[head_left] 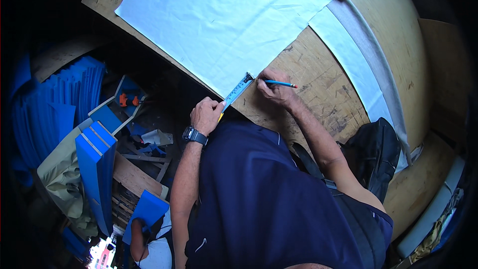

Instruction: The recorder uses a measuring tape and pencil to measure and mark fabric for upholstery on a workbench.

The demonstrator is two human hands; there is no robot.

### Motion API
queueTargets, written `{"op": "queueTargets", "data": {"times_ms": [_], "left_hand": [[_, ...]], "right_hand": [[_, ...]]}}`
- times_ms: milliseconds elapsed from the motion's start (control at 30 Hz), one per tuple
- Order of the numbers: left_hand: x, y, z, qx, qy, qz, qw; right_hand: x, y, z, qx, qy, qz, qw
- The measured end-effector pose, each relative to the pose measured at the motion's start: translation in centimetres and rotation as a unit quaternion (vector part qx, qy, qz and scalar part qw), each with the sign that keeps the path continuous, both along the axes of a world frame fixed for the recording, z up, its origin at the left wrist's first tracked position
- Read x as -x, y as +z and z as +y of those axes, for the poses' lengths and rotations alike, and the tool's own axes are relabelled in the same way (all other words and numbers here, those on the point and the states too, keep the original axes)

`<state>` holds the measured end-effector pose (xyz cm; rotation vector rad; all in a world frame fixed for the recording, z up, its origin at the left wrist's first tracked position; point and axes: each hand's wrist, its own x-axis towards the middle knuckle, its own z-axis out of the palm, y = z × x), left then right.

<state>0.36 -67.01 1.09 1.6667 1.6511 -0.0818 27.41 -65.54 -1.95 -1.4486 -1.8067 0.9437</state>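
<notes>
A pale blue-white fabric sheet lies spread over a worn wooden table. My left hand, with a watch on its wrist, is closed round a tape measure at the table's near edge, where a bit of yellow shows. The pulled-out tape blade lies along the fabric's near corner, its dark end close to my right hand. Between the fingers of my right hand is a blue pencil, reddish at one end. That hand rests beside the fabric's edge; the pencil's tip is hidden.
A long pale strip of cloth with a grey band curves across the table's right side. A black bag sits by my right arm. Down on the left are stacked blue panels, a blue beam-like piece and another person.
</notes>
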Motion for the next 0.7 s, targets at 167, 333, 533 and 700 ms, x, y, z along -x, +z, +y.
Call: {"op": "queueTargets", "data": {"times_ms": [167,333,533,700], "left_hand": [[0.0,-0.1,0.0,0.002,-0.002,-0.003,1.0],[0.2,-0.3,0.0,-0.001,-0.005,-0.003,1.0],[0.7,-0.1,0.4,0.017,0.009,-0.035,0.999],[4.3,1.0,4.9,-0.047,0.049,-0.014,0.998]], "right_hand": [[0.5,0.1,0.0,-0.016,-0.047,0.057,0.997],[0.6,-0.4,0.1,-0.054,-0.023,0.051,0.997],[-0.2,-0.7,-0.5,0.034,-0.073,0.108,0.991],[1.0,0.7,0.7,0.08,-0.122,0.144,0.979]]}}
